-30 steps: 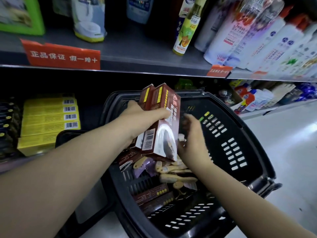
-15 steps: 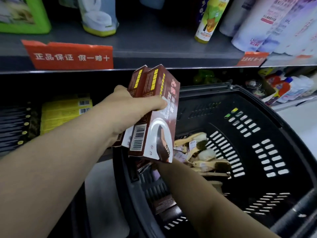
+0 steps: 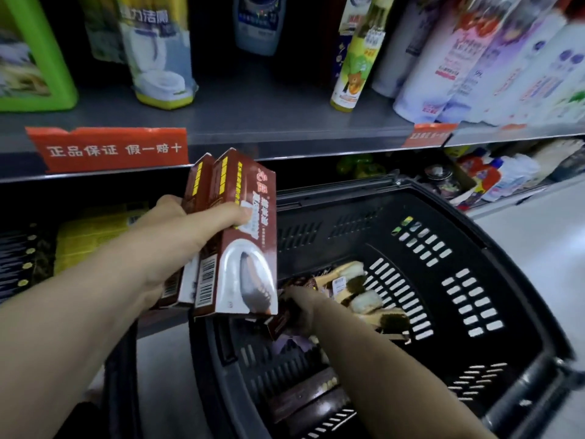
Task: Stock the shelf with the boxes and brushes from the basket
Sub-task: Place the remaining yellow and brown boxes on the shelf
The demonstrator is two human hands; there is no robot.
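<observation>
The thumb (image 3: 232, 214) of the left hand (image 3: 171, 248) is pressed flat across the front of a maroon cardboard box printed with a white shoe-shaped picture (image 3: 250, 261). The remaining fingers are wrapped round the back and are hidden. A second maroon box (image 3: 198, 185) is clamped behind the first, so both are pinched together as one stack. They are held upright above the near rim of the basket, just below the grey metal upper shelf (image 3: 269, 118), probably so that several can be shelved in one trip.

The right hand (image 3: 302, 304) is reached down into the black slotted plastic basket (image 3: 468, 280) and rests against a third maroon box (image 3: 281, 326). Its fingers are covered by the held stack, so it cannot be told whether they are closed on that box. It is judged that another box is being gathered.

Counted:
- Two boxes are held in the left hand.
- One box lies at the right hand.
- At least two more boxes (image 3: 304, 400) lie flat at the near end of the basket.
- About four wooden-backed brushes with pale and dark bristles (image 3: 364, 299) are piled against the basket's far wall. They overlap, so the figure is uncertain.

Stacked yellow boxes (image 3: 91, 236) are seen on the dark lower shelf at the left. Nothing from the basket has yet been set down.
</observation>
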